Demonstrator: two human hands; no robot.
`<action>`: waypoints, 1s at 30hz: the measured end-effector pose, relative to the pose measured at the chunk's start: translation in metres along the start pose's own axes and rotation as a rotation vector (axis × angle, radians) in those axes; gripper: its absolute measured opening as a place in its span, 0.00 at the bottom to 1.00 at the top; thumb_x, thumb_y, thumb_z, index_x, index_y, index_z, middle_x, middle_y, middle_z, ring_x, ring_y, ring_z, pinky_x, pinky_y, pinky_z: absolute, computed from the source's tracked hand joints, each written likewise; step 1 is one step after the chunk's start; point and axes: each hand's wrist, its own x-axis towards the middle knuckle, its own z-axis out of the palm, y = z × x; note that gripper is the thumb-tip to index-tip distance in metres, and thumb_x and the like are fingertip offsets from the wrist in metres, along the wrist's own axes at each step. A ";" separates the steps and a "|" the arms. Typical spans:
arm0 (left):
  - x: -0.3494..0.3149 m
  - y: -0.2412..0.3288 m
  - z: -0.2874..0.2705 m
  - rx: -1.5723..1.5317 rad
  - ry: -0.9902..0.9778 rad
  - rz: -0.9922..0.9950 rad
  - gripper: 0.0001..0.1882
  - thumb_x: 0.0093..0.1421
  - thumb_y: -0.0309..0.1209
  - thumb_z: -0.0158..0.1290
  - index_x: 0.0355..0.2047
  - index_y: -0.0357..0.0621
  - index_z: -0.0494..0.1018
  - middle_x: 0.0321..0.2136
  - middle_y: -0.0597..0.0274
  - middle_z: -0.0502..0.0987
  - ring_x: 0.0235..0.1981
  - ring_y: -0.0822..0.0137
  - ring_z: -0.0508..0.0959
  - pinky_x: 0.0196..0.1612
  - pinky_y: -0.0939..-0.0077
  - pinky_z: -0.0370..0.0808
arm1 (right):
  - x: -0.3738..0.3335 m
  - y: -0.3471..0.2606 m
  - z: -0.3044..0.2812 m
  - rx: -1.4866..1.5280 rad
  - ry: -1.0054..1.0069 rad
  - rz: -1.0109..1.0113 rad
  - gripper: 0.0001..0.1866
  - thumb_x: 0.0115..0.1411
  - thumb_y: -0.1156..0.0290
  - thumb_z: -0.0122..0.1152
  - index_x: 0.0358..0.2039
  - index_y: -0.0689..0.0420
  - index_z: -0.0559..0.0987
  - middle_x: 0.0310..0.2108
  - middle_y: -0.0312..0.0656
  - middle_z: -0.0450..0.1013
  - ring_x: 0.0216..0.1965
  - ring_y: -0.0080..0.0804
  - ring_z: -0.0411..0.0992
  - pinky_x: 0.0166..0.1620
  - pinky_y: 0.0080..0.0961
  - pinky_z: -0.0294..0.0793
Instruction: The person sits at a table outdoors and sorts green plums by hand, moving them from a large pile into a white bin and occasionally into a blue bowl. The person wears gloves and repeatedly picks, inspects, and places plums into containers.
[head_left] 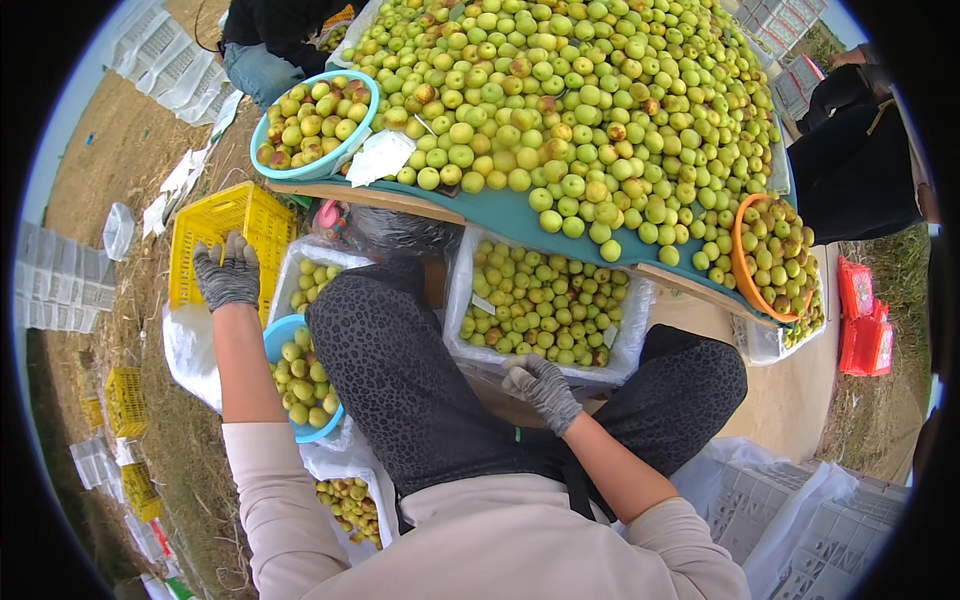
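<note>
My left hand, in a grey striped glove, reaches over the near side of a yellow plastic crate, fingers spread and no fruit visible in them. My right hand, gloved alike, is at the near edge of a white lined crate between my knees. Its fingers are curled; whatever they may hold is hidden. Green, partly browned round fruits fill that crate. Beyond it, a large heap of the same fruit covers a table with a green cloth.
A blue basin and an orange basin of fruit stand at the table's ends. Another blue basin sits by my left leg. White crates are behind my right side. Other people are near the table.
</note>
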 end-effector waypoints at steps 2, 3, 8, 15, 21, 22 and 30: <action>-0.012 -0.045 0.029 -0.057 -0.074 0.005 0.19 0.64 0.49 0.44 0.45 0.50 0.66 0.39 0.57 0.77 0.25 0.66 0.74 0.25 0.72 0.76 | -0.021 -0.049 0.047 -0.110 -0.287 -0.175 0.18 0.61 0.67 0.60 0.48 0.61 0.74 0.31 0.35 0.74 0.32 0.21 0.71 0.41 0.19 0.73; -0.020 -0.072 0.047 -0.149 -0.194 -0.056 0.16 0.64 0.45 0.44 0.43 0.49 0.67 0.34 0.60 0.78 0.22 0.67 0.73 0.22 0.75 0.74 | -0.029 -0.071 0.072 -0.272 -0.367 -0.243 0.19 0.60 0.67 0.61 0.50 0.60 0.73 0.31 0.35 0.74 0.30 0.21 0.71 0.39 0.20 0.74; -0.073 -0.190 0.109 -0.012 -0.137 -0.188 0.20 0.63 0.40 0.47 0.53 0.47 0.66 0.39 0.59 0.76 0.30 0.67 0.77 0.28 0.76 0.76 | -0.043 -0.117 0.120 0.031 -0.473 -0.158 0.13 0.55 0.69 0.66 0.38 0.60 0.75 0.26 0.36 0.72 0.27 0.20 0.68 0.34 0.22 0.73; -0.067 -0.220 0.130 0.268 -0.138 -0.123 0.15 0.62 0.38 0.50 0.45 0.44 0.70 0.30 0.60 0.76 0.24 0.71 0.74 0.24 0.82 0.72 | -0.052 -0.122 0.101 0.066 -0.651 -0.316 0.11 0.56 0.69 0.66 0.28 0.60 0.72 0.23 0.36 0.69 0.28 0.24 0.66 0.33 0.23 0.70; -0.095 -0.240 0.156 0.983 -0.701 0.807 0.10 0.64 0.34 0.50 0.38 0.39 0.74 0.32 0.54 0.78 0.32 0.63 0.79 0.39 0.68 0.76 | -0.067 -0.158 0.057 0.086 -1.041 -0.358 0.12 0.59 0.66 0.63 0.27 0.60 0.72 0.22 0.40 0.67 0.26 0.31 0.66 0.32 0.31 0.68; -0.108 -0.245 0.163 1.095 -0.848 0.833 0.09 0.62 0.34 0.51 0.38 0.43 0.75 0.35 0.54 0.78 0.33 0.58 0.79 0.40 0.66 0.75 | -0.060 -0.161 0.053 0.001 -0.974 -0.370 0.11 0.60 0.66 0.62 0.28 0.59 0.73 0.23 0.41 0.68 0.27 0.33 0.68 0.33 0.31 0.69; -0.184 -0.277 0.184 1.408 -1.301 1.017 0.15 0.59 0.32 0.53 0.47 0.46 0.72 0.45 0.54 0.72 0.46 0.55 0.75 0.49 0.63 0.74 | 0.086 -0.187 -0.102 -0.534 0.388 -0.470 0.11 0.60 0.70 0.58 0.42 0.58 0.77 0.36 0.47 0.75 0.39 0.42 0.75 0.45 0.33 0.75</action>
